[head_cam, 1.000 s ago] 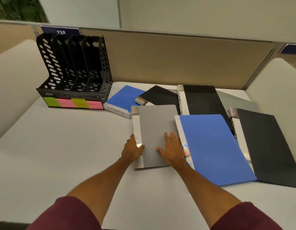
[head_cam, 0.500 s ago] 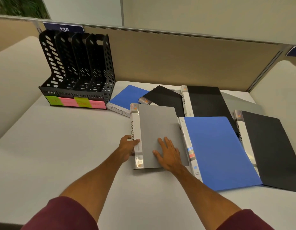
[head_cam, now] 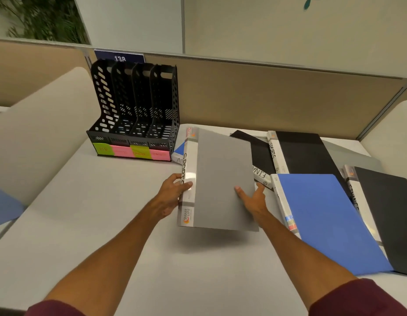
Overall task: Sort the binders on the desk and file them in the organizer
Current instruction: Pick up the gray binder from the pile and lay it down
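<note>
A grey binder (head_cam: pixel 223 176) with "SPORTS" on its white spine is lifted off the desk, its shadow below it. My left hand (head_cam: pixel 173 192) grips the spine edge. My right hand (head_cam: pixel 252 197) holds the lower right edge. The black organizer (head_cam: pixel 138 115) with several upright slots and green and pink labels stands at the back left, its slots look empty. On the desk to the right lie a blue binder (head_cam: pixel 330 222), a black binder (head_cam: pixel 305 153) marked "SPORTS", a black one (head_cam: pixel 259 156) marked "FINA…", and another black binder (head_cam: pixel 389 215) at the far right.
A blue binder (head_cam: pixel 180 151) peeks out beside the organizer, mostly hidden by the grey one. A tan partition (head_cam: pixel 266 96) backs the grey desk (head_cam: pixel 95 213), with curved beige side panels left and right. A grey folder (head_cam: pixel 355 156) lies under the black ones.
The grey binder has come up off the desk and moved toward the organizer. My left hand closed around its spine and my right hand shifted to its right edge.
</note>
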A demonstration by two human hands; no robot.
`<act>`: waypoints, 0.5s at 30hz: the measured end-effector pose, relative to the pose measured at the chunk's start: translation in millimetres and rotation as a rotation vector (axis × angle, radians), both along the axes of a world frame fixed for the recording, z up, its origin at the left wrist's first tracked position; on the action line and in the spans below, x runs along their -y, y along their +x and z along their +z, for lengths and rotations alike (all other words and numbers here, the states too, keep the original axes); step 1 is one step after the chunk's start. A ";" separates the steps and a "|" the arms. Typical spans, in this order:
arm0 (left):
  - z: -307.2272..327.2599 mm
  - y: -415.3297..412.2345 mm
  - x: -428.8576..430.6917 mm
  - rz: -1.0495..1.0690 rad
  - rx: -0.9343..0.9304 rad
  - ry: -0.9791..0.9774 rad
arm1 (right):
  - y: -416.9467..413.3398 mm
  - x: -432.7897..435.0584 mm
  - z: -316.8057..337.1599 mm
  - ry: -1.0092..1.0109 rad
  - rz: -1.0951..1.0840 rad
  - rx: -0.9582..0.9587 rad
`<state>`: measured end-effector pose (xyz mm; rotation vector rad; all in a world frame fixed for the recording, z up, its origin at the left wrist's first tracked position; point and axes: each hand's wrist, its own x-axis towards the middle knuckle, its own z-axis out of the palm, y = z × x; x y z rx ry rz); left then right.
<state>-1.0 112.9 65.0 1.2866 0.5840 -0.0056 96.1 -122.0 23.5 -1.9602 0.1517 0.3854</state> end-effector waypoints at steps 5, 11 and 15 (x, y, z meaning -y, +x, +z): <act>36.2 -9.6 -24.5 -0.085 0.145 0.057 | -5.3 -19.4 7.9 0.204 -0.063 -0.119; 75.5 -26.2 -41.0 -0.277 0.303 0.223 | -35.8 -40.9 16.5 0.315 -0.042 -0.180; 88.5 -39.6 -44.2 -0.378 0.375 0.253 | -58.3 -55.6 20.8 0.323 -0.004 -0.177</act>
